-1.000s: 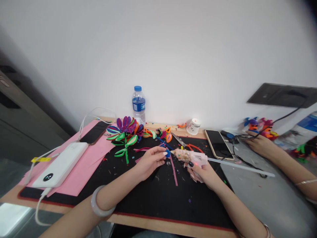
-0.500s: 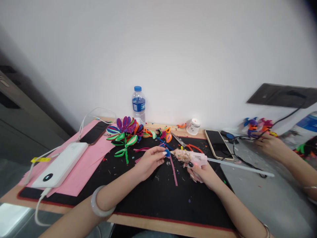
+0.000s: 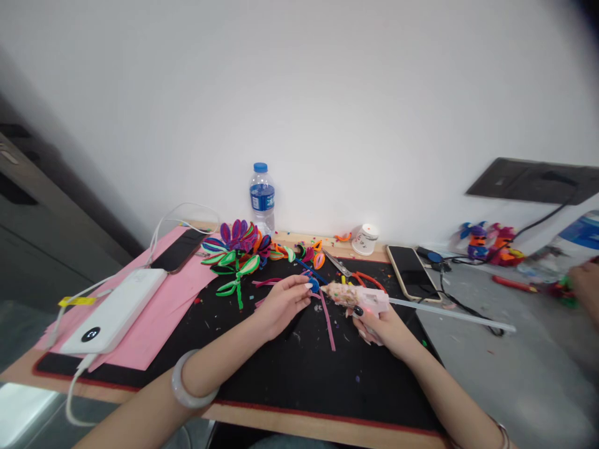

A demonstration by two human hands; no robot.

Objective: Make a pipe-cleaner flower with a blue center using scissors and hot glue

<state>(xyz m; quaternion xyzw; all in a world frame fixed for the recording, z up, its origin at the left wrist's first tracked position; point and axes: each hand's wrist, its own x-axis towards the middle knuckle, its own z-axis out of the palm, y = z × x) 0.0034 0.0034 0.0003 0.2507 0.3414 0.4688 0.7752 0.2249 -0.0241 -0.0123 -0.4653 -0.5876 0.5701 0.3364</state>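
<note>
My left hand [image 3: 286, 304] pinches a small round blue fuzzy piece [image 3: 313, 285] between thumb and fingers. Wrapped round the handle of a pale pink glue gun [image 3: 374, 300] is my right hand [image 3: 380, 324]. The gun's nozzle, crusted with coloured bits, points left and meets or nearly meets the blue piece. A long clear glue stick [image 3: 452, 315] sticks out of its back. Pink pipe-cleaner strips [image 3: 328, 321] lie on the black mat [image 3: 299, 380] just below. Beyond my hands lie scissors [image 3: 337, 263] with orange-red handles and colourful pipe-cleaner flowers [image 3: 238, 249].
A water bottle [image 3: 262, 198] and a paper cup [image 3: 365, 239] stand by the wall. Phones [image 3: 412, 272] lie either side. A white power bank [image 3: 115, 312] rests on pink sheets [image 3: 154, 337] at left. Far right are small figures [image 3: 477, 242] and another person's hand [image 3: 586, 284].
My left hand has turned the blue piece slightly, and the glue gun has shifted a little left. The other person's hand has moved right, away from the figures; a red-handled tool now shows there.
</note>
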